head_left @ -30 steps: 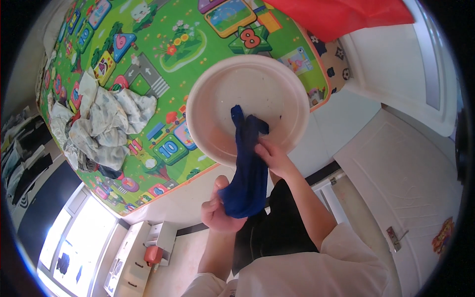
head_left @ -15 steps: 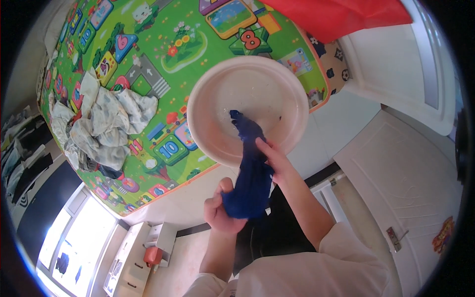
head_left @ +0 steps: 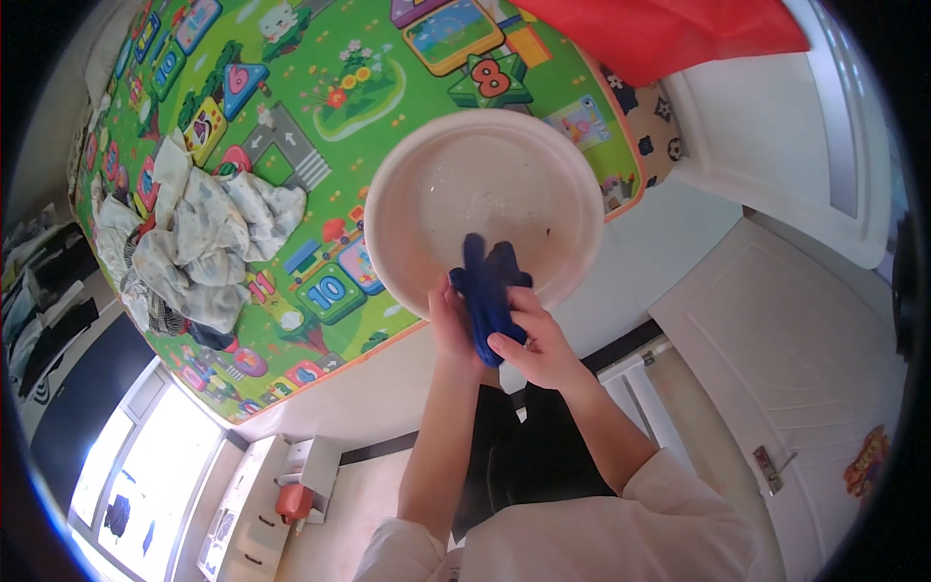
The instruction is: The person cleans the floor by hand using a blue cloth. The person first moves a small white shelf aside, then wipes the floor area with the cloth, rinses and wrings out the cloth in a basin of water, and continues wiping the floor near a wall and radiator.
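Note:
A small dark blue cloth item [head_left: 488,306], bunched and folded with loose ends sticking up, is held between both my hands over the near rim of a round, pale pink basin [head_left: 388,233]. Its exact kind does not show. My left hand [head_left: 452,325] closes on its left side, with most of the fingers behind the cloth. On the right side, my right hand [head_left: 538,344] grips it with the thumb across the front. Inside the basin a few drops and a small dark speck show on the bottom.
The basin stands on a green patterned play mat [head_left: 359,194]. Rumpled pale clothes [head_left: 208,247] lie to its left. Red fabric [head_left: 669,39] hangs at the upper right, beside a white panel [head_left: 776,126]. A white door [head_left: 766,359] is at the right.
The cloth was stretched out lengthwise toward me; now it is gathered up shorter. My left hand has moved up and away from me to the basin's near rim, level with the right.

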A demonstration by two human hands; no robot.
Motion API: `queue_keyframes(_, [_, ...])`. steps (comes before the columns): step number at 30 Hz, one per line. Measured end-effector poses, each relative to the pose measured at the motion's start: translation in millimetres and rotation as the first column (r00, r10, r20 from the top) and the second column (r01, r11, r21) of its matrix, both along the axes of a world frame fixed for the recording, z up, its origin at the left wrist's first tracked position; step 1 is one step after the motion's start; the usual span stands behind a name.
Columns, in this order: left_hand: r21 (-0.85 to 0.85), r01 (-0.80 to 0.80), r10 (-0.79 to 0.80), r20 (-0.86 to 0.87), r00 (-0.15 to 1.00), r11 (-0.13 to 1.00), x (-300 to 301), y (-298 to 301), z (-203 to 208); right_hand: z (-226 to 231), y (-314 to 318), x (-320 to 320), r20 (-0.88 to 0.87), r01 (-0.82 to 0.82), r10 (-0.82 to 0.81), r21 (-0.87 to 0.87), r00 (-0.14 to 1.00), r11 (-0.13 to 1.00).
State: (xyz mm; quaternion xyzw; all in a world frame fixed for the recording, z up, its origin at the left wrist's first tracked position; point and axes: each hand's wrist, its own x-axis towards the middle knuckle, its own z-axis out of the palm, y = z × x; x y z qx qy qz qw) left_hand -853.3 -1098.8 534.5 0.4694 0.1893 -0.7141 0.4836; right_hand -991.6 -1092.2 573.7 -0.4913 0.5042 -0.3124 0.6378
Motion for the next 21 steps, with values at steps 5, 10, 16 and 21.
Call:
queue_keyframes(5, [-0.054, -0.125, 0.107, -0.262, 0.959, 0.991, 2.3, -7.0, -30.6, -6.2, 3.1, -8.7, 0.107, -0.068, 0.064, 0.030, 0.992, 0.997])
queue_keyframes(10, [0.022, -0.235, 0.236, -0.103, 0.966, 0.972, 2.9, -13.1, -49.0, -33.8, 13.5, -8.7, 0.128, 0.462, -0.571, 0.458, 0.811, 0.759])
queue_keyframes(16, [-0.021, -0.276, 0.258, -0.298, 0.919, 0.961, 1.9, -6.8, -39.5, -49.2, 1.7, 10.3, 0.077, 0.563, -0.860, 0.726, 0.505, 0.395])
queue_keyframes(21, [0.168, -0.229, 0.190, 0.220, 0.957, 0.959, -19.4, -13.2, -17.1, -61.4, -2.3, 29.4, 0.083, 0.609, -0.867, 0.679, 0.491, 0.409])
